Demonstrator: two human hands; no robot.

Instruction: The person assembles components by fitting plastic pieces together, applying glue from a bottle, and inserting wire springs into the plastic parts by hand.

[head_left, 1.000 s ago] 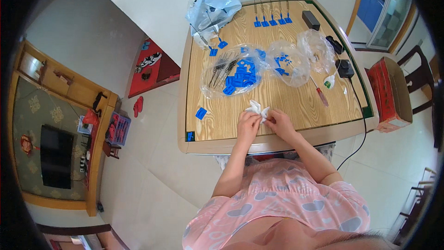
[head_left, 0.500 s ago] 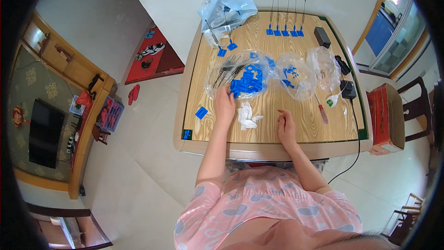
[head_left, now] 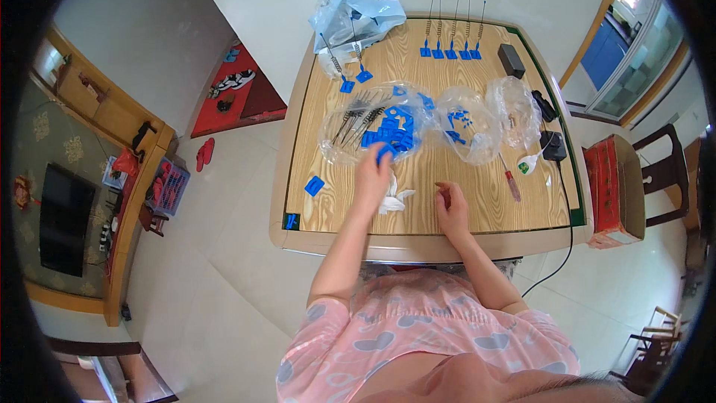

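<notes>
Between the fingers of my left hand is a blue plastic piece, held at the near rim of a clear plastic bag. Inside that bag lie a heap of blue plastic pieces and several dark spring rods. My right hand rests by the table's near edge with its fingers curled together; whatever may be in them is too small to make out. A crumpled white tissue lies partly behind my left hand. Left of it sits a single square blue piece.
Several spring rods on blue bases stand in a row at the back; two more stand near a pale plastic bag. Toward the right are clear bags of small parts, a screwdriver, a black box and a black adapter with a cable.
My left hand has drawn back slightly from the heap and now has a blue piece in its fingers. My right hand's fingers have curled in. The whole view has shifted a little.
</notes>
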